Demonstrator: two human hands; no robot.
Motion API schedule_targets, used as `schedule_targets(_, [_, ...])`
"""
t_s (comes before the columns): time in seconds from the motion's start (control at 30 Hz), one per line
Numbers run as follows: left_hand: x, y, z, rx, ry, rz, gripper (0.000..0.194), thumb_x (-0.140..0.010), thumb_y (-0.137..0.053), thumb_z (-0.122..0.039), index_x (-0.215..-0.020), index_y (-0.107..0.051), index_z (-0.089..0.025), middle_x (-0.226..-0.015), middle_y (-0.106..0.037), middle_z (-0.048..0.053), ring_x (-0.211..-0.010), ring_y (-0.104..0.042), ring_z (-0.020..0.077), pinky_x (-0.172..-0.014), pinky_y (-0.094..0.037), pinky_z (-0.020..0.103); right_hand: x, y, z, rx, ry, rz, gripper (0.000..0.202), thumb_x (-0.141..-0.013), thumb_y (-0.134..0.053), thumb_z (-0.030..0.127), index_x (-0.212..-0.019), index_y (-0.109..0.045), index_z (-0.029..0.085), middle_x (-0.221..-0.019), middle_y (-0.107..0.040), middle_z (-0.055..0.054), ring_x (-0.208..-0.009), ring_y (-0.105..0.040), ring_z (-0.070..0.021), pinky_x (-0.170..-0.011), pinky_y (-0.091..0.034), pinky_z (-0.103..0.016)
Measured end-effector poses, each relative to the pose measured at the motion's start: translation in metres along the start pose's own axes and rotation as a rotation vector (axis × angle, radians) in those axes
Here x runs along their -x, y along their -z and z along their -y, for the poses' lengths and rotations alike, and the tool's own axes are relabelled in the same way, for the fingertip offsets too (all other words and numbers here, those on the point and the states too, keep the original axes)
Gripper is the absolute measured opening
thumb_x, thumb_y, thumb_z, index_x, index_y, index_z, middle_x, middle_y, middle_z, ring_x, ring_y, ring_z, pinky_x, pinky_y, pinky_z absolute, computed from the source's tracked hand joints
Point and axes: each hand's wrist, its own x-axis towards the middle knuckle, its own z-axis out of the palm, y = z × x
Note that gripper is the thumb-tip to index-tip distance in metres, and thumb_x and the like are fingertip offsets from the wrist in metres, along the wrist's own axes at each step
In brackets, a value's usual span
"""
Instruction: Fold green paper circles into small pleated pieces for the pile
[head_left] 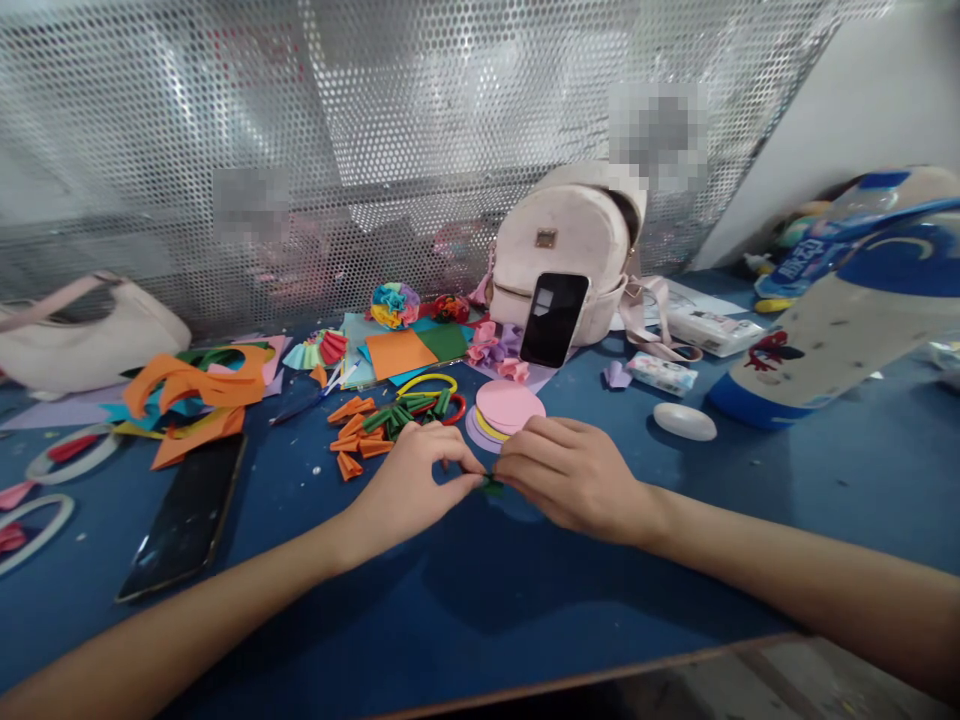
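Observation:
Between my two hands, low over the blue table, is a small piece of dark green paper (493, 486). My left hand (424, 475) pinches its left side between thumb and forefinger. The fingers of my right hand (574, 475) close on its right side and hide part of it. Just behind my hands lies a stack of round paper discs (510, 405), pink on top with yellow and lilac below. Left of the discs sits a pile of folded orange paper pieces (352, 430), and folded green paper pieces (391, 418) lie beside them.
A phone (187, 520) lies at left near tape rolls (46, 530) and orange paper scraps (191, 385). Another phone (555, 320) leans on a white backpack (562, 230). At right stand a large bottle (840, 330) and a white oval object (684, 421). Scissors (427, 385) lie behind the pile.

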Motion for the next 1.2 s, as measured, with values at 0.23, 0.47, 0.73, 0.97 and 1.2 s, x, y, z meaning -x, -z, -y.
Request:
schedule_targets(0.23, [0.003, 0.000, -0.001, 0.148, 0.029, -0.005, 0.017, -0.078, -0.072, -0.004, -0.067, -0.070, -0.017, -0.073, -0.066, -0.002, -0.073, -0.059, 0.0153, -0.075, -0.040, 0.030, -0.002, 0.004, 0.001, -0.125, -0.061, 0.020, 0.015, -0.102, -0.054, 0.021, -0.092, -0.065, 0.020, -0.089, -0.070, -0.003, -0.079, -0.058, -0.0170, -0.068, -0.042, -0.029])
schedule_targets(0.47, [0.010, -0.005, -0.006, -0.233, -0.226, -0.186, 0.015, -0.083, -0.073, -0.007, -0.072, -0.068, -0.016, -0.075, -0.066, -0.001, -0.079, -0.055, 0.0181, -0.077, -0.032, 0.035, 0.001, -0.005, 0.009, -0.518, -0.463, 0.074, 0.010, -0.095, -0.056, 0.014, -0.089, -0.062, 0.020, -0.088, -0.063, -0.004, -0.080, -0.059, -0.0162, -0.068, -0.045, -0.026])
schedule_targets(0.73, [0.002, -0.002, -0.001, -0.019, 0.047, -0.003, 0.018, -0.078, -0.077, -0.004, -0.069, -0.072, -0.019, -0.076, -0.069, -0.004, -0.079, -0.060, 0.0169, -0.081, -0.036, 0.034, 0.001, -0.001, 0.003, -0.032, 0.022, 0.052, 0.023, -0.102, -0.046, 0.014, -0.089, -0.065, 0.017, -0.083, -0.068, -0.005, -0.075, -0.052, -0.0192, -0.066, -0.039, -0.032])
schedule_targets(0.97, [0.005, -0.003, -0.004, -0.028, -0.004, -0.043, 0.021, -0.076, -0.074, 0.001, -0.067, -0.067, -0.017, -0.074, -0.067, -0.004, -0.077, -0.058, 0.0158, -0.081, -0.034, 0.033, -0.001, 0.001, 0.005, -0.192, -0.133, 0.106, 0.015, -0.101, -0.053, 0.023, -0.091, -0.063, 0.019, -0.089, -0.067, -0.005, -0.080, -0.056, -0.0187, -0.068, -0.040, -0.030])
schedule_targets(1.2, [0.010, -0.008, -0.008, -0.195, -0.178, -0.136, 0.019, -0.081, -0.072, -0.002, -0.072, -0.063, -0.017, -0.077, -0.065, -0.003, -0.080, -0.056, 0.0176, -0.077, -0.032, 0.034, 0.001, -0.004, 0.011, -0.423, -0.386, 0.106, 0.008, -0.093, -0.053, 0.014, -0.089, -0.057, 0.020, -0.087, -0.061, -0.005, -0.078, -0.057, -0.0178, -0.066, -0.042, -0.027])
